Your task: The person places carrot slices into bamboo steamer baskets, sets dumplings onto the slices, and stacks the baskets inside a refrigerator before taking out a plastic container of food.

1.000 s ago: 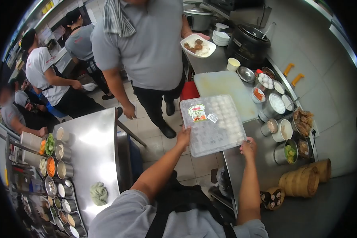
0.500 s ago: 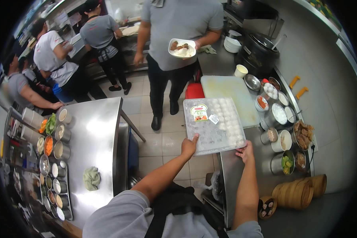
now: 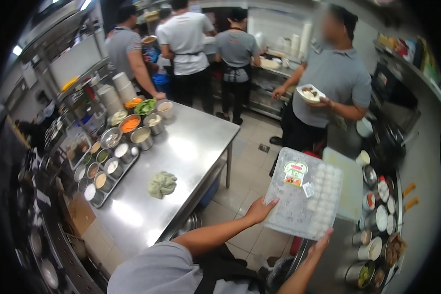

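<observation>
A flat clear plastic box (image 3: 290, 208) with a green-and-white label is held out in front of me. Rows of round white balls, perhaps dumplings or fish balls, show through its right half; the left half looks bare and frosted. My left hand (image 3: 261, 210) grips the near left edge, thumb on top of the lid. At the near right corner, my right hand (image 3: 321, 243) supports the box, its fingers partly hidden underneath. The box hangs over the floor gap and partly overlaps the right counter and its cutting board (image 3: 348, 196).
To the left stands a steel table (image 3: 201, 128) with a crumpled cloth (image 3: 162, 184) and several ingredient tins. Bowls, pots and a cooker (image 3: 384, 152) line the right counter. A person (image 3: 335, 78) holding a bowl of rice (image 3: 310, 93) stands ahead; other people are at the back.
My view has swung left and up, bringing more of the left table and back kitchen into sight. The box stays in both hands, now tilted differently.
</observation>
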### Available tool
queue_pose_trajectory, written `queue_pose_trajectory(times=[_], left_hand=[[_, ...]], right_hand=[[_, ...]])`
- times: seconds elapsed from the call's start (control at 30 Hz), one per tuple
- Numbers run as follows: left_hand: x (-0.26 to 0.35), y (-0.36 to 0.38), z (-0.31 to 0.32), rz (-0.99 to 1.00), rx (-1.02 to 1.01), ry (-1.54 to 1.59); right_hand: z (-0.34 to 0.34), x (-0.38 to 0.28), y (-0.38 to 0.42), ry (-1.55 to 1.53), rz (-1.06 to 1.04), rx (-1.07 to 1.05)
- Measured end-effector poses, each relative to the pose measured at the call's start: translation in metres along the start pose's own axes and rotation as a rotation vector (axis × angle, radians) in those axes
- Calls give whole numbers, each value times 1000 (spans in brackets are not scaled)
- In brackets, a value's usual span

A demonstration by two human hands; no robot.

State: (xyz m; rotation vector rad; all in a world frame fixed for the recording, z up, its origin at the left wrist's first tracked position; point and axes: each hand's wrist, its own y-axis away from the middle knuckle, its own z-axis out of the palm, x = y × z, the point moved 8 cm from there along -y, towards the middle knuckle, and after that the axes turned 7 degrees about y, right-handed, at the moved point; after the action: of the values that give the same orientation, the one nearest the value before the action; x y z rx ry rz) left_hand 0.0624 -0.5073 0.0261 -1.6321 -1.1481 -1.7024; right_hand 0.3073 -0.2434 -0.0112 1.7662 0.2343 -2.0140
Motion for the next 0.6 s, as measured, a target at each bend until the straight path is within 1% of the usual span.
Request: queue_pose_trajectory(times=[0.03,0.1,0.13,0.2,0.23,0.27,0.3,0.33,0.4,0.43,0.47,0.53,0.57,0.6], left_hand=[[12,15,-18,23,25,13],[19,48,-43,-47,-140,273],[19,57,-63,-27,-123,279],[16,81,-84,-117,-347,781],[18,90,-100,-108,-331,790],[24,99,-117,-34,-333,811],[29,111,-136,36,-334,830],[25,125,-156,40,-319,839],[13,159,-197,30,-348,876],[8,174,-219,60,-350,828],[4,188,-239,49,-344,831],[-10,216,-267,-42,-438,909],[-16,227,-281,-42,-444,867],[-20,237,-293,-46,-458,865]], right_hand=[[8,-7,13,-3,-21,-30],[24,-12,41,-132,29,-89],[35,-23,60,-135,16,-113],[69,-41,112,-199,19,-279],[82,-49,139,-194,21,-298],[92,-49,166,-115,48,-246],[99,-45,187,-34,76,-191],[101,-33,203,-25,79,-206],[112,1,244,-159,138,-429],[124,-3,276,-139,158,-555],[125,0,291,-135,169,-553],[140,10,329,-296,272,-840],[156,6,338,-251,224,-877],[168,7,340,-253,217,-864]])
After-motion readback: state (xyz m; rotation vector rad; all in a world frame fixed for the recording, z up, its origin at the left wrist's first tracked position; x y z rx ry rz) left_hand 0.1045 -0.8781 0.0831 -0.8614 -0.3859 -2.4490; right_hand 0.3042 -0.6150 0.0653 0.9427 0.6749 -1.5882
